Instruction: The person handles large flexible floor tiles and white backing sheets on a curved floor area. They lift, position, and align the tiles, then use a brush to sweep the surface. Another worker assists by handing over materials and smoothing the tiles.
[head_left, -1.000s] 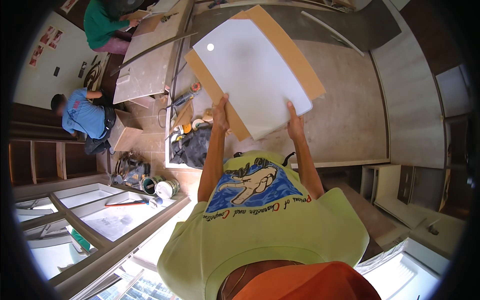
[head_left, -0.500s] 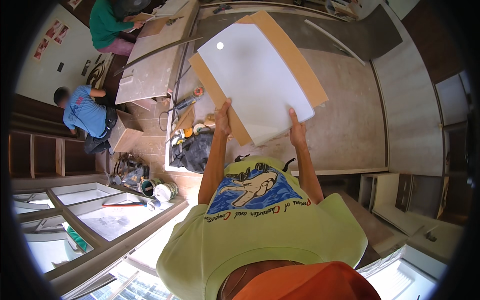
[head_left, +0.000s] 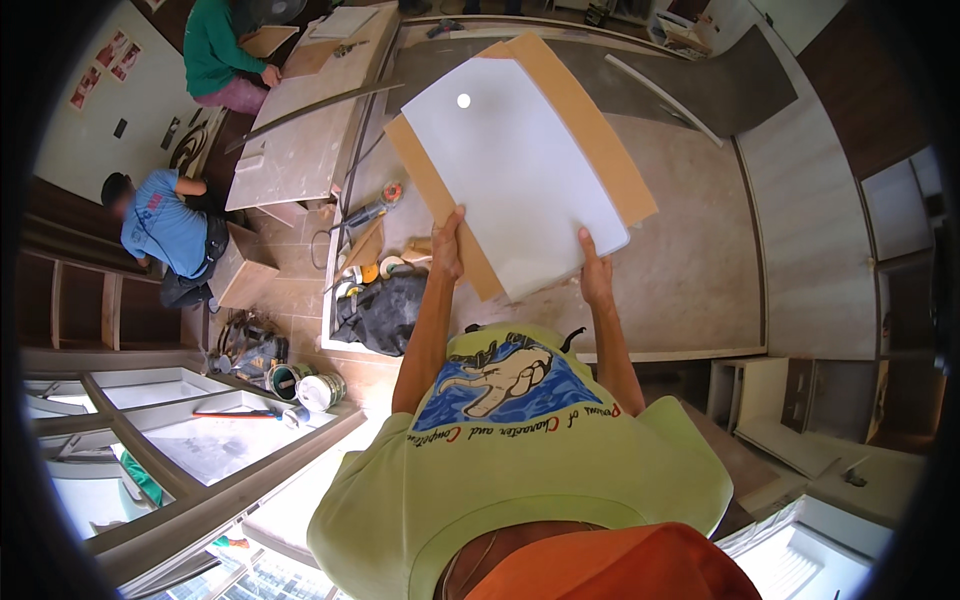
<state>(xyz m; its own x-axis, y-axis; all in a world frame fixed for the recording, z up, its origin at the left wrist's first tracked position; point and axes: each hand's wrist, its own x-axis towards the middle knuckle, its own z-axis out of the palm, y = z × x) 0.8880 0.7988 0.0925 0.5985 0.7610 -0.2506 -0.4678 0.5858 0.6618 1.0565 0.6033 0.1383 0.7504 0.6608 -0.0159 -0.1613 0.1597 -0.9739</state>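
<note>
A stiff white sheet (head_left: 520,170) with a bright round spot near its far left corner lies over a brown cardboard piece (head_left: 590,130), which shows along both long sides. I hold them together, raised in front of my chest and slanting to the far left. My left hand (head_left: 449,248) is closed on the cardboard's left edge, thumb on top. The right hand (head_left: 596,268) grips the white sheet near its near right corner, thumb on its face. The fingers under the stack are hidden.
Beneath is a wide framed panel (head_left: 690,270). An angle grinder (head_left: 375,207), discs and a black bag (head_left: 385,312) lie at its left side. A person in blue (head_left: 170,225) crouches at left; another in green (head_left: 212,55) works at a bench (head_left: 290,165). Buckets (head_left: 320,391) stand lower left.
The sheet and cardboard have shifted slightly down and right in the view, still in both hands. The co-worker in green has lowered a hand to the bench.
</note>
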